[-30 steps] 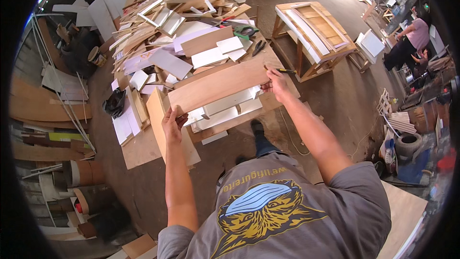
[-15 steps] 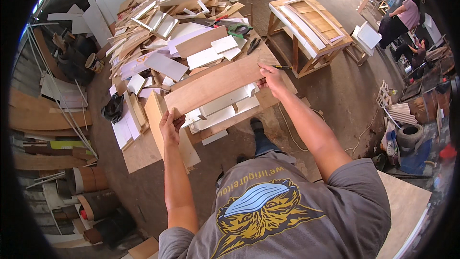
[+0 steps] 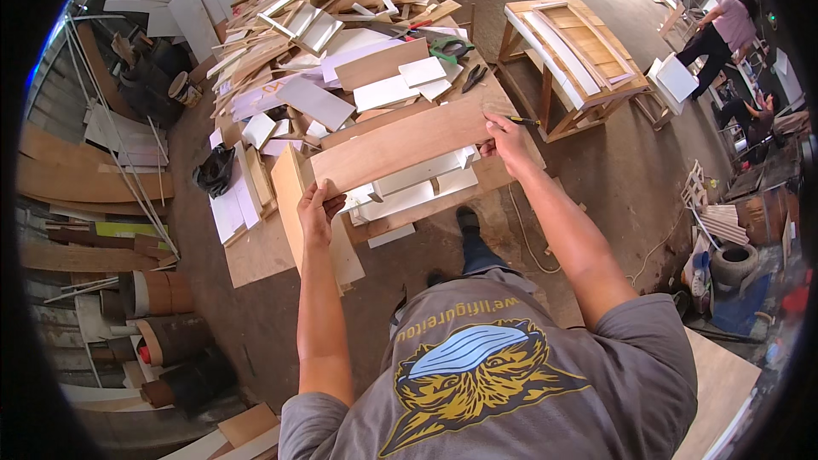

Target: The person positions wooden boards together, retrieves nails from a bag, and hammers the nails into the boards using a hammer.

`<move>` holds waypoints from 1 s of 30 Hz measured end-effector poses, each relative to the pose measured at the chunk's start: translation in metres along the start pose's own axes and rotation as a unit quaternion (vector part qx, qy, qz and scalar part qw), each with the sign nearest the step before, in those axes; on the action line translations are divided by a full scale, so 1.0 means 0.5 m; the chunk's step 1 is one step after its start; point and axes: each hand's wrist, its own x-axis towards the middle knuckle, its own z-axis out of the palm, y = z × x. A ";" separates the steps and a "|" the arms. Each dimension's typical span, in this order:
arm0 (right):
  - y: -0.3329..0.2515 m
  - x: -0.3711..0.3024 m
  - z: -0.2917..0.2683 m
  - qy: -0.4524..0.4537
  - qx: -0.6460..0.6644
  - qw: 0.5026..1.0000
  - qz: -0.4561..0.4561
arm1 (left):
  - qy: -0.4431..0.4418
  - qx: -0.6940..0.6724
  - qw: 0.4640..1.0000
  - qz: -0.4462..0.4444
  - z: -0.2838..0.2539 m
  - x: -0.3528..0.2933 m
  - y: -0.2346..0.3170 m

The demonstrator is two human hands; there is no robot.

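A long, flat brown wooden board (image 3: 405,145) is held up slantwise between my two hands, over the near edge of the work table. My left hand (image 3: 317,211) grips its near left end, thumb on top and fingers beneath. At the far right end my right hand (image 3: 504,143) pinches the board's edge. A slim black and yellow pencil-like tool (image 3: 524,121) also sticks out of that hand; its exact kind is unclear. Under the board are white-faced pieces (image 3: 426,193) joined with dividers, partly hidden. Left of them stands a pale wooden panel (image 3: 294,196).
A large heap of wood offcuts (image 3: 341,0) covers the table's far side, with pliers (image 3: 474,78) and a green-and-black tool (image 3: 450,48) at its right. A black plastic bag (image 3: 215,169) lies on the left. A wooden frame table (image 3: 588,51) stands right; people (image 3: 724,30) are beyond.
The view has shifted slightly, so the scene sits further right. Both hands keep their grip on the board, with little movement over the table. The person in the background stands more upright.
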 end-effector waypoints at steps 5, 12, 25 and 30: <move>-0.001 0.003 -0.001 0.008 -0.002 1.000 0.005 | 0.010 0.008 1.000 -0.002 0.008 -0.007 0.000; 0.003 0.006 -0.008 -0.001 -0.019 1.000 -0.007 | 0.033 0.038 0.999 0.005 0.021 -0.017 0.009; -0.083 -0.002 -0.016 0.022 -0.384 0.898 -0.212 | 0.036 0.584 0.708 0.394 0.130 -0.053 0.068; -0.172 0.000 0.015 -0.136 -0.514 0.789 -0.308 | -0.094 0.675 0.658 0.320 0.210 -0.042 0.091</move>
